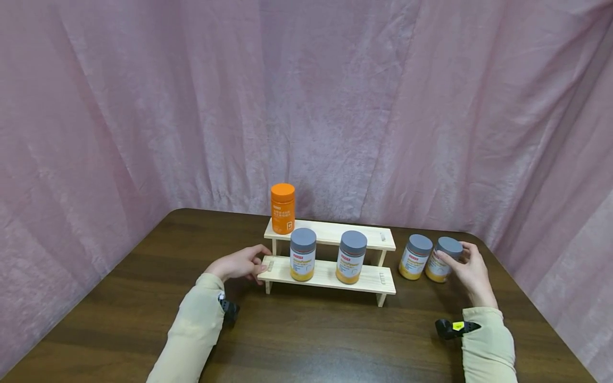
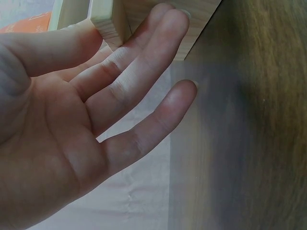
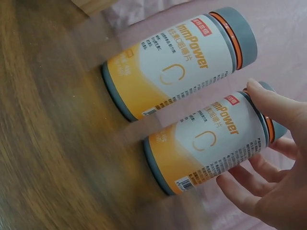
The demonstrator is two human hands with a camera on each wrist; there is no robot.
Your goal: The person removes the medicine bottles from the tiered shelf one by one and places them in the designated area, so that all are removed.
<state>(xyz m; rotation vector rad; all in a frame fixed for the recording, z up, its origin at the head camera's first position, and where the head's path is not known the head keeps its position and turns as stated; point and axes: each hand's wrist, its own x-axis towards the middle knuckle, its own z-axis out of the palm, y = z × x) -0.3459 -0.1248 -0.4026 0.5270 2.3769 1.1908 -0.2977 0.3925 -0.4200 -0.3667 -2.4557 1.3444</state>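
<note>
A pale wooden two-tier rack (image 1: 325, 269) stands on the table. My left hand (image 1: 241, 263) pinches the left end of its lower board; in the left wrist view the thumb touches the board's end (image 2: 109, 21), with other fingers extended beneath. To the right of the rack, my right hand (image 1: 474, 274) holds a grey-lidded vitamin C jar (image 3: 204, 141) near its lid, thumb on one side and fingers on the other. Just left of it stands a matching jar (image 1: 414, 258). Two more such jars, a left one (image 1: 303, 258) and a right one (image 1: 351, 260), stand upright on the lower board.
An orange bottle (image 1: 283, 210) stands at the left end of the rack's upper board (image 1: 340, 232). The dark wooden table (image 1: 306, 340) extends around the rack, and a pink curtain (image 1: 325, 106) hangs behind its far edge.
</note>
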